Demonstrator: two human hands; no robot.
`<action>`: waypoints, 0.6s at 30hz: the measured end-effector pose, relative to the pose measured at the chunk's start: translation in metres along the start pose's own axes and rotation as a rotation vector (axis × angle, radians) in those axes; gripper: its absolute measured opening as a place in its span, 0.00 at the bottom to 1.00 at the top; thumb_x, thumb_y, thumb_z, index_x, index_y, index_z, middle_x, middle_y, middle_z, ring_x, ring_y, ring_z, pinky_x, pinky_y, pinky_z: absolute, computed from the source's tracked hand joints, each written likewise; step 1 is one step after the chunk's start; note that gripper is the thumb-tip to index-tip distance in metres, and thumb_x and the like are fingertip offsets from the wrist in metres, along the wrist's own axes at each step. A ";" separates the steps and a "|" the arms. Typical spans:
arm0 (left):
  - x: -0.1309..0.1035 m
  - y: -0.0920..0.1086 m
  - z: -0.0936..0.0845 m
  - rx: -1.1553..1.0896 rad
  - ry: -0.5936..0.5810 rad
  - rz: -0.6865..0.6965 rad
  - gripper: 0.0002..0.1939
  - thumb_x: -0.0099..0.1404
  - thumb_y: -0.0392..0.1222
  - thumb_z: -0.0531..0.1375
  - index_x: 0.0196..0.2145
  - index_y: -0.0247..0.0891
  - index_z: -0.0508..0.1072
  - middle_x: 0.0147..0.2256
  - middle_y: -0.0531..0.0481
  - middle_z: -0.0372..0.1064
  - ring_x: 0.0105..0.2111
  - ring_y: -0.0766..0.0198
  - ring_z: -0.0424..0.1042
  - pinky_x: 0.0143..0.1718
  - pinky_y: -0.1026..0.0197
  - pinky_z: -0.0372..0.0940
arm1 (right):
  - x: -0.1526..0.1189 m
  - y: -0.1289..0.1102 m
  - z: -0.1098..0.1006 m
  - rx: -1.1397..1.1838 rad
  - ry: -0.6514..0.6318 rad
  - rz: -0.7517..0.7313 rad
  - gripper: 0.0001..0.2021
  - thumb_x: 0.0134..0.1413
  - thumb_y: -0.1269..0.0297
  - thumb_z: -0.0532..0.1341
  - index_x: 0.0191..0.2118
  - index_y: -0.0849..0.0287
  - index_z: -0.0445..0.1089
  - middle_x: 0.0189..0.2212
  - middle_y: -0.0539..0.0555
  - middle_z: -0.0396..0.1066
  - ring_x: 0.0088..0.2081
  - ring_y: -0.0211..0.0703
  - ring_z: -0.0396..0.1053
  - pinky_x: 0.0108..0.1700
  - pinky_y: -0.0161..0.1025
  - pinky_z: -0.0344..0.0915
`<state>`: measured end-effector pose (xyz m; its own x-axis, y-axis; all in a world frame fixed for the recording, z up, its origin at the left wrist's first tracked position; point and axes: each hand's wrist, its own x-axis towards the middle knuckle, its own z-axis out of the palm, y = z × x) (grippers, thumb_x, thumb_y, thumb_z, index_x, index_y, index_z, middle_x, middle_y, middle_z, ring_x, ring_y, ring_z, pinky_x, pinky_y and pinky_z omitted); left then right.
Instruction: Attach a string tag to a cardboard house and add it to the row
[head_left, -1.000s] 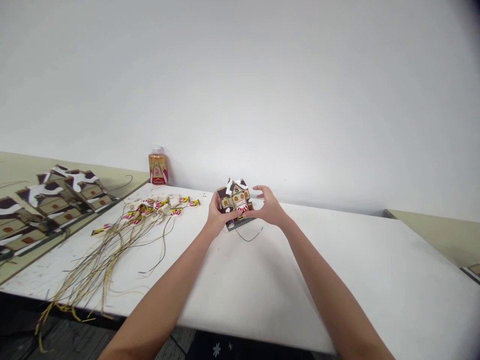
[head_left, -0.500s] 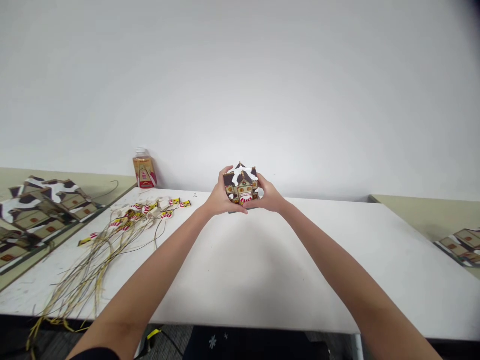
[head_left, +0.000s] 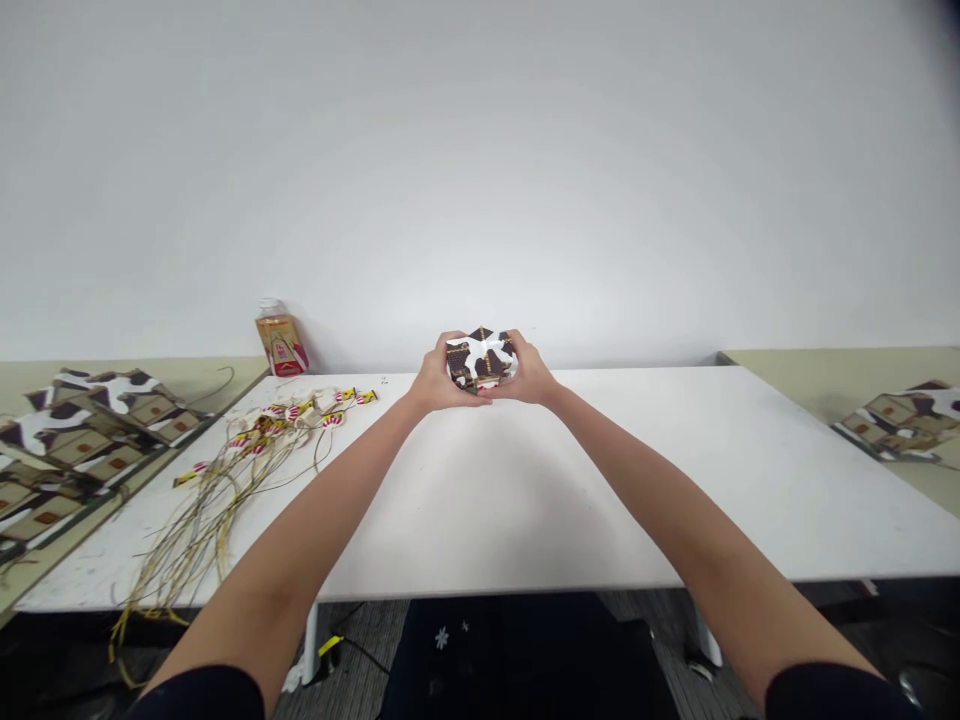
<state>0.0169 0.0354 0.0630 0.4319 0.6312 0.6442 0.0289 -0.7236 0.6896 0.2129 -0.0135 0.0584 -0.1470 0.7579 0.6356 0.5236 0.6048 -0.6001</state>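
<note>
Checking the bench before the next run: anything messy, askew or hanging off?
Yes. The bundle of wires at the table's left side is tangled, and its ends hang over the front edge. The little house sits between the left hand and right hand, with no damage visible. The bottle stands upright.

Brown-and-white patched paper house [head_left: 481, 359] (red-striped awning), white table [head_left: 525, 490], amber bottle [head_left: 279, 338] with red label.

A small brown-and-white cardboard house [head_left: 481, 358] is held between the left hand [head_left: 437, 382] and the right hand [head_left: 529, 375], far back over the white tabletop [head_left: 525, 490]. A heap of yellow strings [head_left: 247, 465] is spread to its left. A plastic bottle [head_left: 280, 337] is stood behind the strings, by the wall.
</note>
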 end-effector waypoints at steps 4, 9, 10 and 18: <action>-0.006 -0.016 0.005 -0.030 0.055 -0.059 0.47 0.20 0.38 0.75 0.44 0.42 0.67 0.33 0.51 0.71 0.33 0.53 0.72 0.38 0.54 0.66 | -0.003 0.007 0.002 -0.234 -0.026 -0.061 0.39 0.31 0.46 0.70 0.48 0.59 0.57 0.42 0.56 0.68 0.42 0.49 0.67 0.51 0.47 0.54; -0.009 -0.041 0.008 -0.012 0.082 -0.086 0.44 0.21 0.35 0.74 0.41 0.42 0.67 0.30 0.52 0.70 0.30 0.55 0.71 0.35 0.53 0.66 | -0.004 0.019 0.010 -0.327 -0.095 -0.053 0.39 0.33 0.44 0.68 0.50 0.59 0.56 0.44 0.57 0.68 0.42 0.50 0.66 0.51 0.46 0.49; -0.009 -0.047 0.008 -0.012 0.079 -0.090 0.44 0.20 0.35 0.74 0.41 0.42 0.67 0.30 0.52 0.70 0.29 0.56 0.71 0.34 0.54 0.66 | -0.004 0.022 0.012 -0.333 -0.098 -0.051 0.40 0.33 0.44 0.68 0.50 0.60 0.56 0.44 0.57 0.68 0.42 0.50 0.66 0.51 0.46 0.48; -0.001 -0.079 0.010 -0.024 0.032 -0.069 0.44 0.22 0.40 0.75 0.41 0.42 0.65 0.27 0.54 0.69 0.27 0.60 0.69 0.30 0.58 0.63 | -0.001 0.039 0.019 -0.370 -0.099 -0.004 0.40 0.34 0.43 0.67 0.51 0.60 0.54 0.43 0.57 0.69 0.43 0.52 0.66 0.49 0.45 0.46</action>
<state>0.0236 0.0889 0.0050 0.4007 0.6880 0.6050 0.0357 -0.6716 0.7401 0.2178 0.0143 0.0252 -0.2204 0.7868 0.5766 0.7876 0.4922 -0.3706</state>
